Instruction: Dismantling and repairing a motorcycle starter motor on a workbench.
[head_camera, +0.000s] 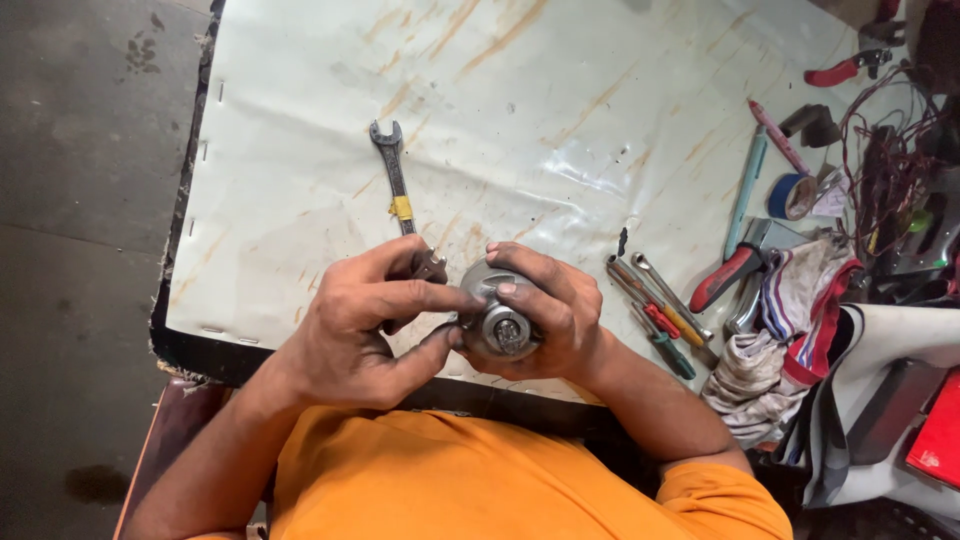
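While cupped, metal part (500, 318) between hands (440, 320).

- You have no packages, signs or screens on the bench in front of you.
- The one label-like mark is a yellow tape band (402, 208) wrapped round the shank of the open-ended spanner (398, 180), lying at about 11 o'clock from your hands.
- At about 2 o'clock, near the far right edge, sits a roll of blue tape (786, 196); you cannot tell whether it carries any label.
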